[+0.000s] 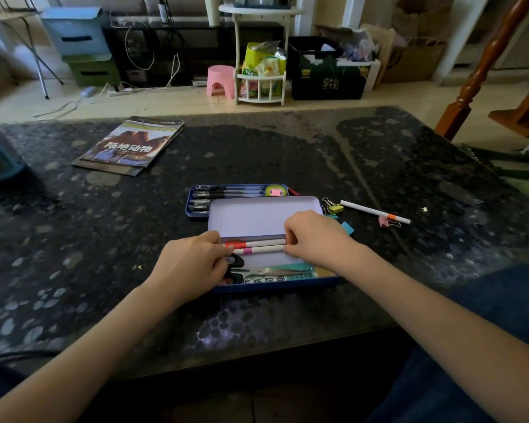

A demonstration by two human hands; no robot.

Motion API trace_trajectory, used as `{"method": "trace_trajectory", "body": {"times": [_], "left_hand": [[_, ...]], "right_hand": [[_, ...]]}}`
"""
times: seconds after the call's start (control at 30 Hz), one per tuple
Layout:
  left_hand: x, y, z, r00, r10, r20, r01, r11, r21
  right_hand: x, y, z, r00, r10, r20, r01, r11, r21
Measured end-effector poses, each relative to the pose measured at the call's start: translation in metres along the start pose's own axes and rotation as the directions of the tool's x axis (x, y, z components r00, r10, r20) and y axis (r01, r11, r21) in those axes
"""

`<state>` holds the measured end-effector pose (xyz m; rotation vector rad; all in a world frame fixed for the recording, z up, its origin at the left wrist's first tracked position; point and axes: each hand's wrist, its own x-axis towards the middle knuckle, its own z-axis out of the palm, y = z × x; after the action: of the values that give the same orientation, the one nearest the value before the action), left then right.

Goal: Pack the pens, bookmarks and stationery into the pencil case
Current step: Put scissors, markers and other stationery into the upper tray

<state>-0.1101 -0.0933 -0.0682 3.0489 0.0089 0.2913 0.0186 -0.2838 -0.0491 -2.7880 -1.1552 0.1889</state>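
Near the worktop's (379, 166) front edge, the left hand (193, 264) and right hand (313, 236) pinch opposite ends of two white pens (258, 246) in the open blue pencil case (275, 285). A third pen (374, 212) lies just right, beside binder clips (333, 206).

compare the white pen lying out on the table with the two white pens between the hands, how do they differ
The loose pen lies on the bare table, right of the pencil case; the two held pens sit inside the case. Nothing touches the loose pen; the left hand and right hand hold the pair at its ends. The loose pen lies slanted; the pair lies level, side by side. All are slim and white with a coloured band.
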Motion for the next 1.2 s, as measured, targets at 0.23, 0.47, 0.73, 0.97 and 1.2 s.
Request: {"method": "trace_trajectory", "body": {"times": [0.23, 0.47, 0.73, 0.97, 1.2], "left_hand": [[0.000, 0.000, 0.001, 1.000, 0.015, 0.005, -0.015, 1.000, 0.011], [0.000, -0.002, 0.001, 1.000, -0.020, -0.022, 0.018, 0.996, -0.090], [0.003, -0.006, 0.002, 0.999, -0.023, 0.034, 0.027, 0.995, -0.101], [0.002, -0.001, -0.001, 0.990, 0.069, 0.120, -0.079, 0.994, 0.080], [0.000, -0.002, -0.001, 0.995, 0.067, 0.070, -0.070, 0.997, 0.042]], "right_hand": [[0.000, 0.001, 0.004, 0.999, -0.040, 0.003, 0.040, 0.999, 0.013], [0.007, 0.037, -0.028, 0.984, 0.148, -0.099, -0.110, 0.942, 0.318], [0.008, 0.061, -0.033, 0.947, 0.296, -0.125, -0.261, 0.935, 0.240], [0.004, 0.104, -0.049, 0.823, 0.554, -0.127, -0.531, 0.829, 0.178], [0.008, 0.121, -0.026, 0.726, 0.686, -0.057, -0.677, 0.726, 0.118]]}}
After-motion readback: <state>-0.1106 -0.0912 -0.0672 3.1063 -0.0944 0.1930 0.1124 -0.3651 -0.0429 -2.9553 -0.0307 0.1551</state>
